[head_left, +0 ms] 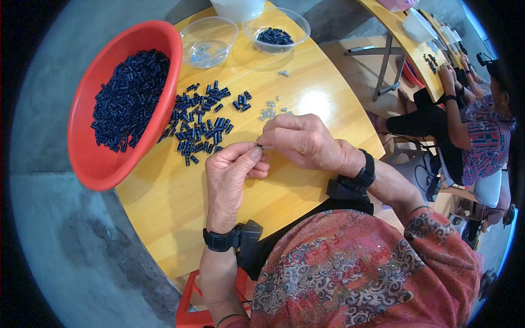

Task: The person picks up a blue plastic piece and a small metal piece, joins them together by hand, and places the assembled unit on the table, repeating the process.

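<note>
My left hand (232,164) pinches a small dark piece (260,146) between thumb and index finger, and most of that piece is hidden. The fingertips of my right hand (301,139) are pressed together right at the same piece; anything they hold is too small to make out. Left of my hands lies a loose spread of short black plastic pieces (203,128) with small holes. Just beyond my right hand sits a little pile of small silvery metal parts (268,111).
A red basin (174,71) heaped with black pieces (131,98) stands at the left. Farther back are a clear bowl (225,41) with small metal parts, another clear bowl (303,33) with black pieces, and a white container (239,8). Another person (481,131) sits at a table on the right.
</note>
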Tool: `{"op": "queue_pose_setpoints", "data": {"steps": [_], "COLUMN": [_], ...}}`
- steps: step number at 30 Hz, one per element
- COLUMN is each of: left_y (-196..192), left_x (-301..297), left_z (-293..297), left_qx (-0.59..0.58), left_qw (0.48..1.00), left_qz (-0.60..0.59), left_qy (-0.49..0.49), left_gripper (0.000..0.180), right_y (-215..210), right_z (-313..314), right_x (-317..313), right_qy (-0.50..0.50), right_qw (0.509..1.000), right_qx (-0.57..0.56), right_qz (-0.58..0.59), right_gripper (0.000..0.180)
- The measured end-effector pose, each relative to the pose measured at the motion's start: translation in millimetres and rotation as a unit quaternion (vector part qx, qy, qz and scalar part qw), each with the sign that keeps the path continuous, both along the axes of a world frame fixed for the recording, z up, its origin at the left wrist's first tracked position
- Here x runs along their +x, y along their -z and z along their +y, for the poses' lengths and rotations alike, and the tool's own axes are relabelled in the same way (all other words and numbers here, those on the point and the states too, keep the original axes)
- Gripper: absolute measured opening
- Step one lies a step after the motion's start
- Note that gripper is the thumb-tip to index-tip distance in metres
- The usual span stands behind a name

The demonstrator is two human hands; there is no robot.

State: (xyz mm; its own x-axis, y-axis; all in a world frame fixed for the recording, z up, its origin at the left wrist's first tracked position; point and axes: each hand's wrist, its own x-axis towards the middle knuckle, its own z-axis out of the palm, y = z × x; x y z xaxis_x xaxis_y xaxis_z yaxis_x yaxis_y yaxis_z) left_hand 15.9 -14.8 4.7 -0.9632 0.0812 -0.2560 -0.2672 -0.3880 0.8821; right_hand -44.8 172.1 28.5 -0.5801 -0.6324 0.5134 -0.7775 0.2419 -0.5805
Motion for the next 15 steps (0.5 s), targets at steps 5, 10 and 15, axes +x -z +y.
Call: {"op": "queue_pose_setpoints", "data": {"steps": [5,10,15], "left_y": [-0.1,0.1,-9.1], "left_x": [0.8,2.1,0.9], "left_z": [3.3,4.8,6.5], "left_qx": [-0.034,-0.04,-0.046], "left_qw": [0.999,0.999,0.999], "left_qz": [-0.025,-0.015,0.006], "left_qy": [0.001,0.004,-0.004], "left_gripper": [0.014,0.015,0.014], "right_y": [2.6,5.9,9.0], "right_z": [-0.3,1.5,1.0], "right_x": [6.6,8.0,4.1], "right_qy": [-0.001,-0.012,-0.021], "right_qw": [0.995,0.996,0.988], "right_qx": [0.052,0.048,-0.081], "right_qz": [0.09,0.069,-0.128], "right_gripper": [0.014,0.014,0.006]}}
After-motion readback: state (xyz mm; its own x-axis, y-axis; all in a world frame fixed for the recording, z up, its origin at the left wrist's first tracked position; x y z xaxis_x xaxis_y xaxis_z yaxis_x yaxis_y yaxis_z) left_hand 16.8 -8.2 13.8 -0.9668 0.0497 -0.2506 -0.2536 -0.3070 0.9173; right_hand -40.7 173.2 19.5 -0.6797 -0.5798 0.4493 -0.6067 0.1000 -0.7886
